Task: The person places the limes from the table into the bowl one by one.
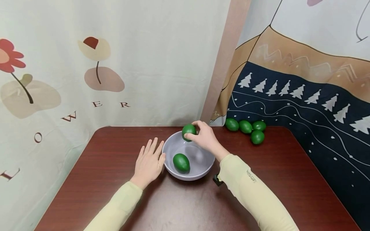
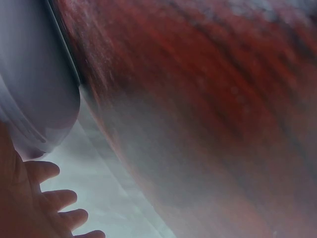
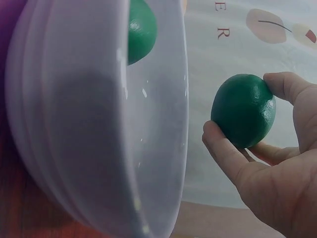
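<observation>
My right hand (image 1: 204,137) pinches a smooth green lime (image 1: 189,132) between thumb and fingers, over the far side of a pale lavender bowl (image 1: 170,171). In the right wrist view the held lime (image 3: 243,110) is above the rim level, apart from the bowl wall (image 3: 69,109). A second lime (image 1: 181,162) lies inside the bowl, toward its near left. My left hand (image 1: 148,166) is beside the bowl's left side, fingers straight and spread, thumb right at the rim. In the left wrist view, several of its fingertips (image 2: 67,199) show below the bowl (image 2: 37,74).
Several more limes (image 1: 245,127) are grouped at the table's back right, by the dark printed curtain (image 1: 289,106). The reddish-brown table (image 1: 185,205) ends at a pale curtain (image 1: 162,80) behind. A small black object (image 1: 217,180) is at the right wrist.
</observation>
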`<move>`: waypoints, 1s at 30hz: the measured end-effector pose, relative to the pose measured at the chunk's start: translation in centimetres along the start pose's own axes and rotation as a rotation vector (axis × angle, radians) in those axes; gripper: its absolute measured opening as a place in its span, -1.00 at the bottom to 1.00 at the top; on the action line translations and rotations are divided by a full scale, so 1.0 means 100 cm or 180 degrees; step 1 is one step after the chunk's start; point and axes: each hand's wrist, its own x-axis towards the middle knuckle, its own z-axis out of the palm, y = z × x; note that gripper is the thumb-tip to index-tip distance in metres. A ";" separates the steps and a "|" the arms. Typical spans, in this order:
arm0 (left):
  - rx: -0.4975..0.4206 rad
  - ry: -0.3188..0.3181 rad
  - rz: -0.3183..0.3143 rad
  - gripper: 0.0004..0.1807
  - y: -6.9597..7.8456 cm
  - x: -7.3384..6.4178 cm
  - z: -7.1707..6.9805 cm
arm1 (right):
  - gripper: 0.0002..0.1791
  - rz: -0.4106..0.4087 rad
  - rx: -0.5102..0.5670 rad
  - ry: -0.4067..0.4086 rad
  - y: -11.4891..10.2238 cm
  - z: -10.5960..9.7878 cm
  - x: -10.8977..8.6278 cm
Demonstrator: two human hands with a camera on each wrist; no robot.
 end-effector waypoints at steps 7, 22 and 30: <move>-0.0015 0.0017 -0.0010 -0.40 0.001 -0.001 -0.001 | -0.43 0.0111 0.0065 -0.0071 -0.004 0.005 0.006; -0.0017 -0.0068 -0.0038 -0.39 0.001 0.000 -0.003 | -0.42 0.0406 -0.0185 -0.0260 -0.011 0.023 0.011; -0.0022 -0.0133 -0.0058 -0.38 0.001 -0.001 -0.005 | -0.45 0.0491 -0.0357 -0.0415 -0.015 0.034 0.014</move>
